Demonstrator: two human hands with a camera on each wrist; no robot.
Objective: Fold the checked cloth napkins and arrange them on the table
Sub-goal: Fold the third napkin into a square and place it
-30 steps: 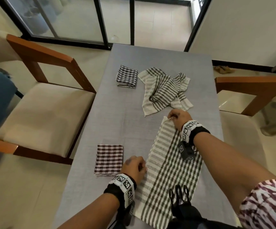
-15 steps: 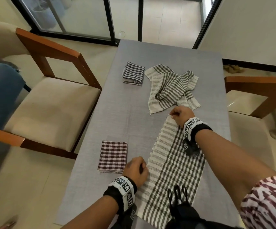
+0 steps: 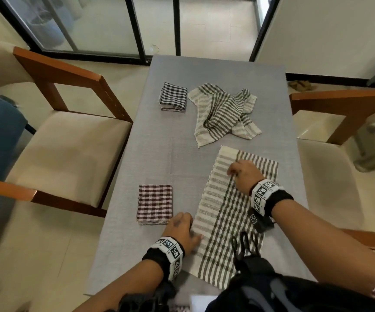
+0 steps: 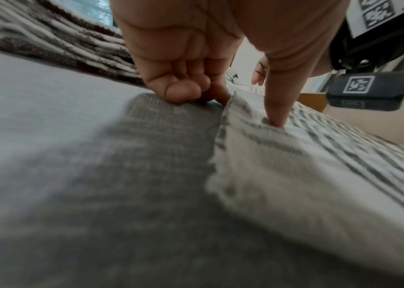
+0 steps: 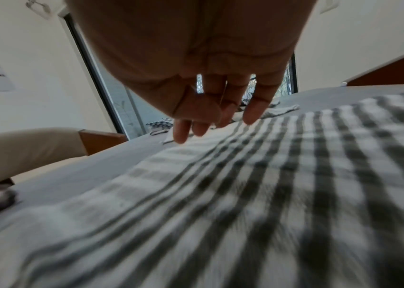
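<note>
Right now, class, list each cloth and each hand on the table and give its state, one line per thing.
Green striped napkin: spread flat, folded lengthwise, under both hands.
Crumpled striped napkin: unfolded, lying in a heap.
Maroon checked napkin: folded square, lying flat.
Black checked napkin: folded square, lying flat.
Left hand: pinching the green napkin's left edge.
Right hand: fingers straight, resting on the green napkin.

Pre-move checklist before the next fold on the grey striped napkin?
1. Grey striped napkin lies flat, folded lengthwise: ok.
2. Left hand at the near left edge, thumb pressing on top, fingers curled at the edge: ok; grip on the cloth: cannot tell.
3. Right hand open on the far half, fingers extended: ok.
4. Maroon checked napkin folded, apart from the working cloth: ok.
5. Crumpled striped napkin unfolded, just beyond the far edge: not ok.
6. Table bare to the left: ok.
</note>
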